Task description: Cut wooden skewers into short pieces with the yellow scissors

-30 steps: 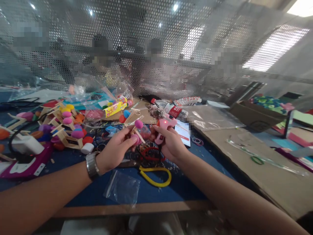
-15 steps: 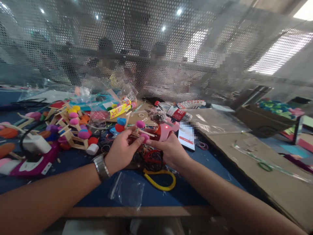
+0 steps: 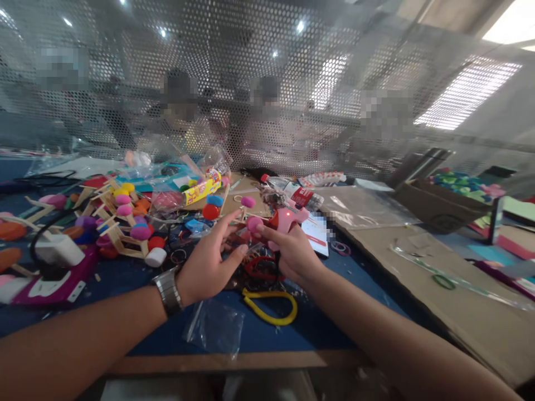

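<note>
My right hand [image 3: 298, 256] is wrapped round a pink hot glue gun [image 3: 288, 218] with a small lit red light. Its thumb reaches left to a pink foam disc [image 3: 254, 224] and seems to touch it. That disc belongs to a small wooden-stick model, which carries another pink disc [image 3: 248, 201] and, on the left, a blue disc [image 3: 214, 200] and a red disc [image 3: 210, 211]. My left hand [image 3: 204, 262], a metal watch on its wrist, is beside the model with thumb and fingers apart. Its fingers hide part of the sticks.
Similar stick models [image 3: 125, 234] with coloured discs crowd the left, near a purple power strip [image 3: 58, 278]. A cola bottle [image 3: 303, 196] and phone [image 3: 316, 234] lie beyond my right hand. In front are a yellow loop [image 3: 271, 320] and clear bag [image 3: 215, 328]. A cardboard box [image 3: 443, 206] stands right.
My left hand has let go of the pink disc and opened, drawing slightly back. The right thumb stays at the disc, the glue gun still in that hand. The view has shifted slightly.
</note>
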{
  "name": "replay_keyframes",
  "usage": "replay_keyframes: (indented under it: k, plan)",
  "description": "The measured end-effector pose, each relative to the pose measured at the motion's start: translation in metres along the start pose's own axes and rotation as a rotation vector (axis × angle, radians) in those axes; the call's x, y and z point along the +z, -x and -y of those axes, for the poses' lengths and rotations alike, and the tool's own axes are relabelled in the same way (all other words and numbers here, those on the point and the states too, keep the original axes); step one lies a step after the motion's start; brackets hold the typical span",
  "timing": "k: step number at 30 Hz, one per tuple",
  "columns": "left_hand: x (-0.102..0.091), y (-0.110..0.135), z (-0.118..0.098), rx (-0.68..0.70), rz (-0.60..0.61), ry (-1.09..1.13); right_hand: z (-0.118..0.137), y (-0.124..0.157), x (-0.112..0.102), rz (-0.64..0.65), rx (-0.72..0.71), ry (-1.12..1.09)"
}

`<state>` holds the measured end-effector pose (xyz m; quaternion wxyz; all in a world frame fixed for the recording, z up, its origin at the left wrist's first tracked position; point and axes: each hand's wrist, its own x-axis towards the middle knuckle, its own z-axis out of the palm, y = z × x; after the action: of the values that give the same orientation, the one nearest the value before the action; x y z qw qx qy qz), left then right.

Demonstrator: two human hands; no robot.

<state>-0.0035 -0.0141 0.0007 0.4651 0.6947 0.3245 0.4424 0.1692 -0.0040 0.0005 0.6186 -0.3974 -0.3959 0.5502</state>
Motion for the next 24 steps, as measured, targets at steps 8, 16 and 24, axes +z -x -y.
replay_keyframes:
  k: [8,16,24]
  plan:
    - [-0.004,-0.005,0.001,0.015,-0.173,0.006,0.006,-0.004,-0.004,-0.091,-0.001,-0.077]
    - [-0.014,-0.016,0.013,0.053,-0.373,-0.033,0.006,-0.004,-0.007,-0.09,-0.043,-0.019]
    - [-0.02,-0.014,0.013,0.063,-0.353,-0.368,0.009,-0.001,-0.004,0.009,-0.065,-0.013]
